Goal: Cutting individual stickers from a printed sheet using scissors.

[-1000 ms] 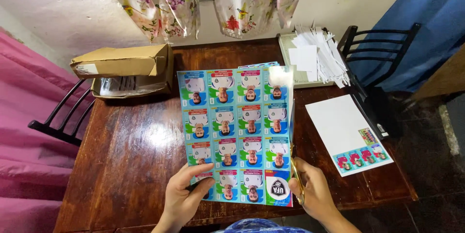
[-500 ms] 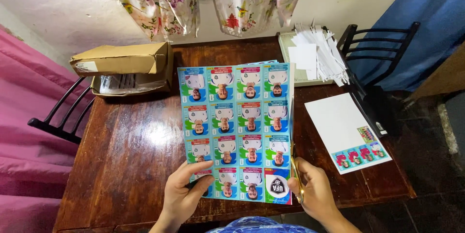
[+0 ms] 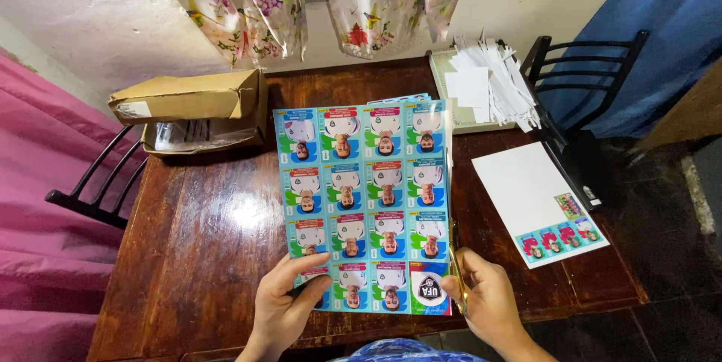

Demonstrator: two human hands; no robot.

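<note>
I hold up a large sheet of colourful picture cards (image 3: pixel 365 204), printed in rows on a blue ground, above the dark wooden table (image 3: pixel 203 257). My left hand (image 3: pixel 282 305) pinches its bottom left corner, thumb on top. At the sheet's bottom right edge, my right hand (image 3: pixel 485 302) grips a thin yellowish tool that looks like scissors (image 3: pixel 456 275). Its blade runs up along the sheet's right edge.
A cardboard box (image 3: pixel 188 98) lies at the table's back left. A tray with a pile of white paper slips (image 3: pixel 489 83) stands at the back right. A white sheet with a row of small cards (image 3: pixel 538 204) lies right. Black chairs (image 3: pixel 90 189) (image 3: pixel 587 83) flank the table.
The card sheet has dropped slightly toward me. Both hands keep the same grip.
</note>
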